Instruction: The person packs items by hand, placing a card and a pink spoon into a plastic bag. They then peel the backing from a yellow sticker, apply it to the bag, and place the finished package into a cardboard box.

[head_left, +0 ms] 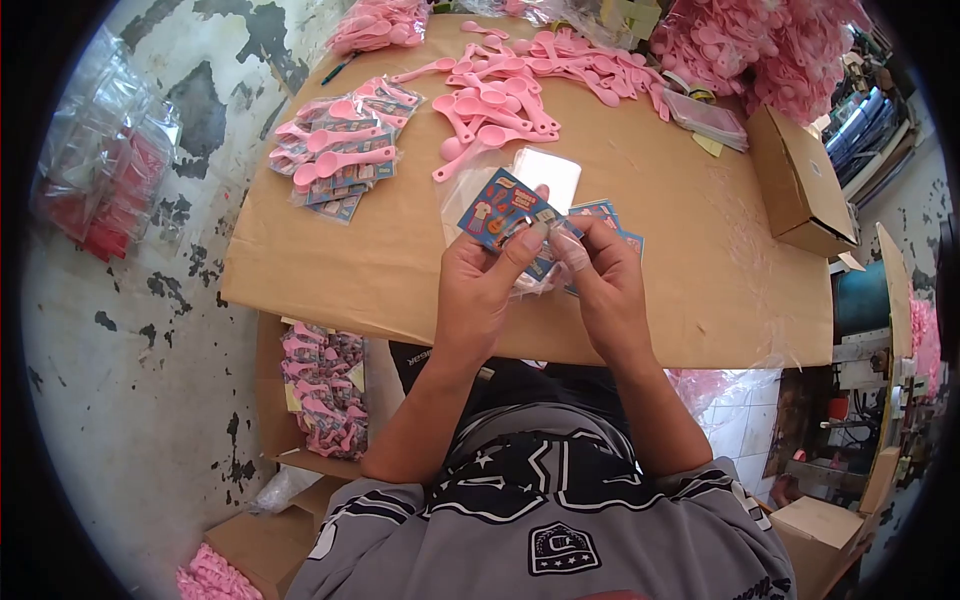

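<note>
My left hand (482,285) pinches a blue printed card (492,210) with small pictures on it, thumb on top and fingers beneath. At the card's right end, the fingertips of my right hand (612,285) are closed on it too, with clear plastic bunched around them. Just behind the card lies a whitish stack of clear sleeves (555,178). More blue cards (633,242) stick out past my right hand. Loose pink measuring spoons (500,125) are heaped farther back.
Bagged spoons with cards (345,158) are piled on the table (710,290) at left. Large bags of pink spoons (745,50) stand at the back right, near a cardboard box (795,185). Below the table's left edge, another box holds packed spoons (322,390). Plastic bags (100,150) hang on the wall.
</note>
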